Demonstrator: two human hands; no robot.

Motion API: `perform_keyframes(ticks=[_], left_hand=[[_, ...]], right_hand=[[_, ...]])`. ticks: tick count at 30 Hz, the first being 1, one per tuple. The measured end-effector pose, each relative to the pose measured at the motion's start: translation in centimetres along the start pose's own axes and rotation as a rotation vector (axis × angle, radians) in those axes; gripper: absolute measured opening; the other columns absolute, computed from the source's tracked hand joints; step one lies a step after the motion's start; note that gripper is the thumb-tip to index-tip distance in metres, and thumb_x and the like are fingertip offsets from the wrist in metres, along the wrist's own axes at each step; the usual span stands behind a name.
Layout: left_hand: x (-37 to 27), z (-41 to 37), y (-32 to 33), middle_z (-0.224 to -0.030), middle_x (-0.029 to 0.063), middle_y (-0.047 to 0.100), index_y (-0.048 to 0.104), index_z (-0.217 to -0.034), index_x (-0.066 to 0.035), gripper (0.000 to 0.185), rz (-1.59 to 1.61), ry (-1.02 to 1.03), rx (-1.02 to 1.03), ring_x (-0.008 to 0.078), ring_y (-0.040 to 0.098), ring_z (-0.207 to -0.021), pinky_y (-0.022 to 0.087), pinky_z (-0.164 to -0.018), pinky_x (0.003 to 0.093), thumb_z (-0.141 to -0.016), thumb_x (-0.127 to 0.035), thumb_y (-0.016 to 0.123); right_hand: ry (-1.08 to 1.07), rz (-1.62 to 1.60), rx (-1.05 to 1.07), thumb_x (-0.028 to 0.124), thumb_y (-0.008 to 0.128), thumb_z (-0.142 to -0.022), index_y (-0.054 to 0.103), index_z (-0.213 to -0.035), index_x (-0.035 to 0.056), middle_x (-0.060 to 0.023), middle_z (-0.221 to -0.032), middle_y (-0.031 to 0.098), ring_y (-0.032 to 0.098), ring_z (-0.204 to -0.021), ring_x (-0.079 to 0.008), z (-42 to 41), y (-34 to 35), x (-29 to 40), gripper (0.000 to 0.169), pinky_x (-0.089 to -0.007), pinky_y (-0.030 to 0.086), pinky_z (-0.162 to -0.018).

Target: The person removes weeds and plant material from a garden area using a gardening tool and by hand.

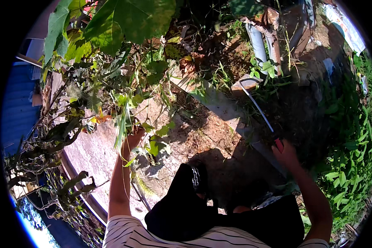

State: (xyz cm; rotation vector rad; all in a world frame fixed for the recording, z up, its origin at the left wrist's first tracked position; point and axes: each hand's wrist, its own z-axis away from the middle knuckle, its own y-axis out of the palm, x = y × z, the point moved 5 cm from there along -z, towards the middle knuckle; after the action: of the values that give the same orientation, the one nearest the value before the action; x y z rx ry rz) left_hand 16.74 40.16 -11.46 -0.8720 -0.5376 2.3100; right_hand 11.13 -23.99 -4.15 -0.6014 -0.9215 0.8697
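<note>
My left hand [135,138] is closed around a bunch of long green grass stems [122,124], whose blades hang over the wrist. Lobed vine leaves [155,145] dangle beside it, and the exact grip is partly hidden by foliage. In my right hand [286,154] is a sickle-like hand tool with a red and black handle [278,144]. Its long, thin metal blade [256,105] points forward and left, with a slightly bent tip. That tip lies in front of a broken brick or block [247,83]; whether they touch I cannot tell.
A concrete edging strip [217,107] crosses the ground diagonally. Pipes [256,43] stand at the back right. Large leaves [133,21] overhang the front left, above tangled dry vines [62,133]. Green plants [344,183] grow along the right. A blue corrugated panel [18,105] stands left.
</note>
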Motion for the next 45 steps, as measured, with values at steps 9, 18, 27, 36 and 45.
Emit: perform_keyframes(ticks=[9, 18, 27, 36, 45], left_hand=[[5.1, -1.7, -0.5, -0.072, 0.015, 0.061, 0.053, -0.114, -0.013, 0.028, -0.494, 0.348, -0.08, 0.0262, 0.061, -0.061, 0.047, -0.052, 0.0395, -0.09, -0.026, 0.05], [-1.9, 6.7, 1.4, -0.079, 0.0077, 0.062, 0.056, -0.095, 0.0, 0.021, -0.129, 0.137, -0.018, 0.0138, 0.057, -0.067, 0.047, -0.06, 0.0299, -0.083, -0.016, 0.061], [-4.7, 10.1, 0.7, -0.073, -0.001, 0.056, 0.06, -0.11, -0.007, 0.03, -0.222, 0.241, -0.055, 0.007, 0.048, -0.066, 0.041, -0.058, 0.0253, -0.084, -0.021, 0.056], [-3.9, 10.8, 2.3, -0.082, 0.0003, 0.059, 0.059, -0.104, -0.001, 0.022, 0.056, 0.239, 0.048, 0.0073, 0.053, -0.076, 0.046, -0.065, 0.0265, -0.089, -0.018, 0.056], [-7.7, 17.3, 2.2, -0.083, 0.0038, 0.062, 0.057, -0.11, 0.004, 0.028, 0.465, 0.097, 0.299, 0.0102, 0.057, -0.071, 0.048, -0.061, 0.0236, -0.086, -0.01, 0.062]], right_hand=[[-0.007, -0.144, -0.081, 0.03, 0.065, -0.08, 0.05, -0.088, 0.002, -0.0219, -0.069, 0.057, 0.058, -0.067, -0.0424, 3.3, -0.8, 1.0, 0.032, -0.0443, 0.045, -0.058], [0.028, -0.265, -0.224, 0.026, 0.065, -0.08, 0.051, -0.085, 0.0028, -0.0185, -0.066, 0.057, 0.058, -0.064, -0.0392, 3.5, -2.7, 1.4, 0.028, -0.041, 0.044, -0.055], [-0.02, -0.227, -0.151, 0.026, 0.066, -0.079, 0.052, -0.086, 0.0018, -0.0195, -0.069, 0.058, 0.058, -0.067, -0.0406, 4.1, -0.8, 0.1, 0.029, -0.0423, 0.044, -0.056], [0.01, -0.193, -0.165, 0.025, 0.066, -0.079, 0.053, -0.088, 0.0016, -0.018, -0.065, 0.056, 0.059, -0.06, -0.0355, 4.2, -0.4, 0.1, 0.028, -0.04, 0.043, -0.054], [0.056, -0.238, -0.163, 0.026, 0.066, -0.079, 0.052, -0.086, 0.0013, -0.0179, -0.064, 0.055, 0.056, -0.058, -0.0357, 4.1, 0.0, -0.2, 0.029, -0.0401, 0.042, -0.054]])
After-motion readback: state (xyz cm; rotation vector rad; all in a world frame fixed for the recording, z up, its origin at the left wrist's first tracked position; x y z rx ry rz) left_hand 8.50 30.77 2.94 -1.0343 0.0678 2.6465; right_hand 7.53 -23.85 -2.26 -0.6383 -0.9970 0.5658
